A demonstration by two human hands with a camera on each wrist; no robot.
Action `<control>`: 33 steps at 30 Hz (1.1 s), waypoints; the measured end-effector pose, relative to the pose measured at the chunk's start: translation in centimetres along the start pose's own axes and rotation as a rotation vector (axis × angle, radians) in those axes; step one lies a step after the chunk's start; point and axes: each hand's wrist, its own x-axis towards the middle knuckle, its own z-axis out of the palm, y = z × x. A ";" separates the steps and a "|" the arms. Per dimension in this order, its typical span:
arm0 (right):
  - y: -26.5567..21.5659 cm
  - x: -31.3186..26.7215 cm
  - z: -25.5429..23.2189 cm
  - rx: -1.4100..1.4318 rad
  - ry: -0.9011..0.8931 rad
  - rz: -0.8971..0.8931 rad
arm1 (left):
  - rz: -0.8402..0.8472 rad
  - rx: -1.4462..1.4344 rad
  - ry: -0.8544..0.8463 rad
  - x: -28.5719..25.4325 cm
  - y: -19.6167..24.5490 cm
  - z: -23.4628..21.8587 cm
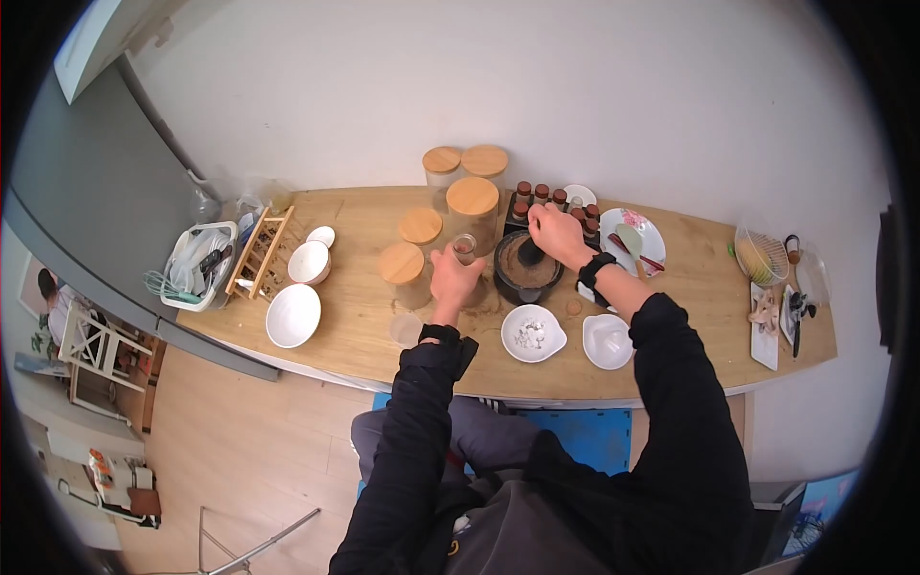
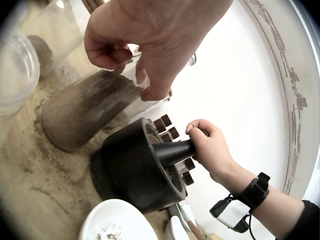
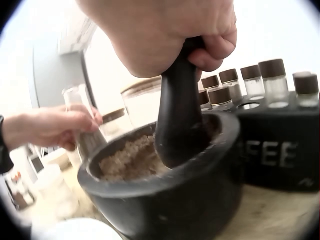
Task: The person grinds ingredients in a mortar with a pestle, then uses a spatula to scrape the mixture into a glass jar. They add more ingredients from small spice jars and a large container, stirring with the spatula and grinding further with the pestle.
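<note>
A black mortar (image 1: 529,287) stands on the wooden table, and coarse brown grounds (image 3: 131,159) fill its lower part. My right hand (image 1: 561,236) grips the handle of a black pestle (image 3: 182,115) from above, its rounded end down inside the bowl against the inner wall. Just left of the mortar, my left hand (image 1: 456,278) holds a tall clear glass (image 2: 90,110) near its top. Brown powder shows through the glass wall. Spilled powder (image 2: 30,170) dusts the table around the glass base.
Wooden-lidded jars (image 1: 472,198) cluster behind my left hand. A black rack (image 3: 275,145) of small capped vials stands behind the mortar. Nearer me are a white bowl with dark bits (image 1: 533,335) and another white bowl (image 1: 608,342). A floral plate (image 1: 644,240) sits right; white bowls (image 1: 293,316) left.
</note>
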 end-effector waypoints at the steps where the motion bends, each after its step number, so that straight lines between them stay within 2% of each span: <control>1: -0.4 0.0 0.4 0.028 0.048 0.057 | 0.004 -0.005 0.003 0.1 -0.1 0.0; 6: 0.4 -1.5 0.4 0.048 -0.133 -0.045 | 0.000 0.007 0.002 -0.1 0.1 0.0; 9: 1.1 -0.6 -0.6 -0.042 -0.154 -0.106 | 0.004 -0.021 -0.006 0.0 -0.1 -0.1; 13: -0.4 0.4 0.1 -0.007 0.018 0.040 | 0.005 -0.012 0.007 0.1 0.0 0.1; 17: -1.6 -1.4 0.2 0.073 -0.053 -0.053 | 0.009 0.008 0.006 0.1 -0.2 0.1; 18: -1.4 -1.8 -0.5 0.058 -0.107 -0.079 | 0.007 0.013 0.002 0.1 -0.1 0.1; 21: 0.5 -1.1 -0.8 -0.044 -0.101 -0.162 | 0.005 0.002 -0.003 0.0 0.0 0.0; 25: -0.3 0.0 -0.3 -0.022 0.037 0.007 | 0.003 0.003 0.007 0.1 0.0 0.1; 29: -1.5 -1.8 -0.2 0.048 -0.075 -0.078 | 0.017 0.001 0.010 0.1 -0.2 0.2; 33: 0.0 -1.3 -1.2 -0.100 -0.131 -0.224 | 0.014 0.001 -0.001 0.0 -0.1 0.0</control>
